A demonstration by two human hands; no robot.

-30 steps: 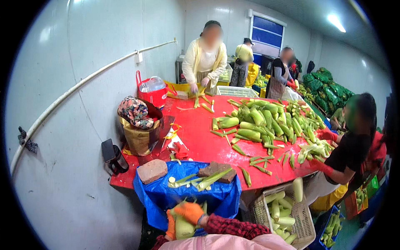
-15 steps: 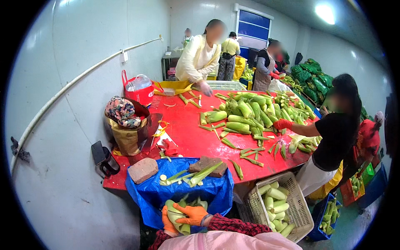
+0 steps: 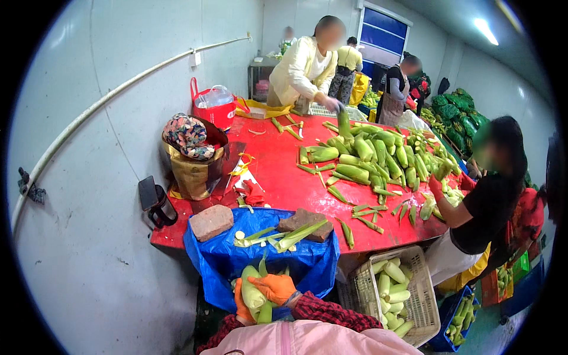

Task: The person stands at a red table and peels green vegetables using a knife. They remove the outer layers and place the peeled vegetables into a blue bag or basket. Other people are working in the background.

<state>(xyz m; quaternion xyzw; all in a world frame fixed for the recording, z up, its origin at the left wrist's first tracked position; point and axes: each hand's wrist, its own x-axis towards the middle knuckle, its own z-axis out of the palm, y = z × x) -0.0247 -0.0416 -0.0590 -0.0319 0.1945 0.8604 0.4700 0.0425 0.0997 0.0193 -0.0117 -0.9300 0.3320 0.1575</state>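
Observation:
My left hand (image 3: pixel 241 300), in an orange glove, grips the left side of a pale green corn cob (image 3: pixel 252 290) with loose husk leaves. My right hand (image 3: pixel 276 287), also orange-gloved, is closed over the cob's right side. Both are over a blue tarp (image 3: pixel 316 269) with a hollow at the red table's near edge. Two bricks, one pinkish (image 3: pixel 211 223), one darker (image 3: pixel 305 220), lie on the tarp, with cut husk leaves (image 3: pixel 299 235) and small pale slices between them. A white crate (image 3: pixel 423 299) of peeled cobs stands right of my hands.
The red table (image 3: pixel 266 171) bears piled corn (image 3: pixel 367 157), bags (image 3: pixel 195 171) and a phone (image 3: pixel 148 193) beside a dark mug. A wall pipe (image 3: pixel 77 121) runs left. Co-workers stand across (image 3: pixel 296 71) and right (image 3: pixel 485 213). A blue crate (image 3: pixel 441 334) sits lower right; green sacks (image 3: pixel 458 118) are stacked behind.
My hands still hold the cob, shifted slightly, and more leaf stands out at its top. The co-worker across now holds a green cob; the one at right has lifted a cob.

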